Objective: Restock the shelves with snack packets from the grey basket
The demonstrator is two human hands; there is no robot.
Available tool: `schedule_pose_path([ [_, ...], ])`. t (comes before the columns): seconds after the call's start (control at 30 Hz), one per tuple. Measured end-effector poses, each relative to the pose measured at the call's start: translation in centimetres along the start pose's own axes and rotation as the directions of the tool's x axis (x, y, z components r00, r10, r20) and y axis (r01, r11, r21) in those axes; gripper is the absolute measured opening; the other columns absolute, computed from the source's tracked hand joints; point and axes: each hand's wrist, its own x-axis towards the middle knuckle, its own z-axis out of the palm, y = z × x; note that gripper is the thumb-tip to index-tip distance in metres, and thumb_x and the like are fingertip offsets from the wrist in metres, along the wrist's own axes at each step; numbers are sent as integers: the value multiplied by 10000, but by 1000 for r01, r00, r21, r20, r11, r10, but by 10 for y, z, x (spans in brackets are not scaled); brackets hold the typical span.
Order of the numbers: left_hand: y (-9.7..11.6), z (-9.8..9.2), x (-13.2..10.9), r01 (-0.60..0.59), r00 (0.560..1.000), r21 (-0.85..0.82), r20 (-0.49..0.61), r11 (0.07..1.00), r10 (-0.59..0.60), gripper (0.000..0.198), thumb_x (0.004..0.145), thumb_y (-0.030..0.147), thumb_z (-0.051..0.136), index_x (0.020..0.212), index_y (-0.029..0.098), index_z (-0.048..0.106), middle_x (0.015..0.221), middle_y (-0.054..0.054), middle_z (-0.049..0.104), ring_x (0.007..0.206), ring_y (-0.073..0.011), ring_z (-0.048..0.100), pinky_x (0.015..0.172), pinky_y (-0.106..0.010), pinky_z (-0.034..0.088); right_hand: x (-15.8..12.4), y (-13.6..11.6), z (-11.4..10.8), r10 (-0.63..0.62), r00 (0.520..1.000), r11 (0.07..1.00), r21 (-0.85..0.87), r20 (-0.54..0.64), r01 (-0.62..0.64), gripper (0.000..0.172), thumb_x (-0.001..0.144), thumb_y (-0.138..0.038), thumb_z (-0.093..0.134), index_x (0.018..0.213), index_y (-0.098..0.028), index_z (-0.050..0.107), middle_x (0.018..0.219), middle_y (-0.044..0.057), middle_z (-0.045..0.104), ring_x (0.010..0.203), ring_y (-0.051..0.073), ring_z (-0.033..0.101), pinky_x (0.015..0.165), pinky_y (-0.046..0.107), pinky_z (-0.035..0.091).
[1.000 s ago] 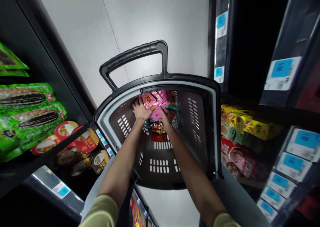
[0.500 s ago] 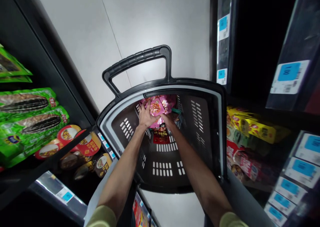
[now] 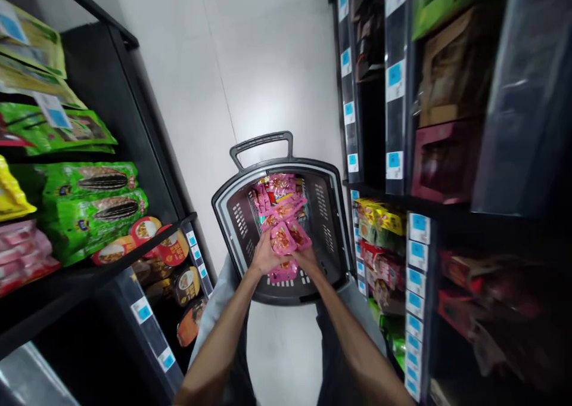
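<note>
A dark shopping basket (image 3: 335, 263) stands between my legs with its handle raised at the far side. My left hand (image 3: 264, 255) is closed on the left side of pink snack packets (image 3: 282, 239), above the basket's near part. From the other side my right hand (image 3: 305, 258) grips the same bunch, near a second tilted pink packet (image 3: 298, 234). Further pink packets (image 3: 281, 183) lie at the far end of the basket, with bits of other coloured packaging among them. One pink packet (image 3: 283, 271) lies below my hands on the slotted part. My fingertips are partly hidden behind the packets.
Shelves flank me closely on both sides. On the left are green seed bags (image 3: 102, 215) and round-lidded food tubs (image 3: 172, 245). To the right hang yellow snack packs (image 3: 379, 215), beside blue-and-white price labels (image 3: 417, 251). Pale floor (image 3: 277, 66) stretches ahead.
My hands have come back from the basket's far end toward me, with pink packets between them. More pink packets now show spread in the basket. The view has pulled back, showing more shelves.
</note>
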Motion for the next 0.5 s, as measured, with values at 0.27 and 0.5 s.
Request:
schedule_pose_path([
  [0.27, 75, -42, -89, -73, 996, -35, -44, 997, 71, 1003, 557, 380, 871, 1436, 226, 416, 1338, -83, 618, 1198, -306, 616, 1026, -403, 491, -101, -35, -6, -51, 994, 997, -58, 92, 56, 434, 677, -339, 750, 1100, -250, 710, 1163, 62, 731, 1197, 289, 635, 1076, 442, 473],
  [0.5, 158, -78, -223, -109, 975, -195, -213, 975, 66, 887, 567, 357, 874, 1332, 212, 449, 1225, -60, 686, 1095, -253, 675, 976, -380, 527, -236, -123, 1, -136, 959, 979, -115, 250, 168, 384, 601, -266, 779, 984, -260, 746, 1151, 36, 737, 1189, 279, 638, 1113, 424, 433],
])
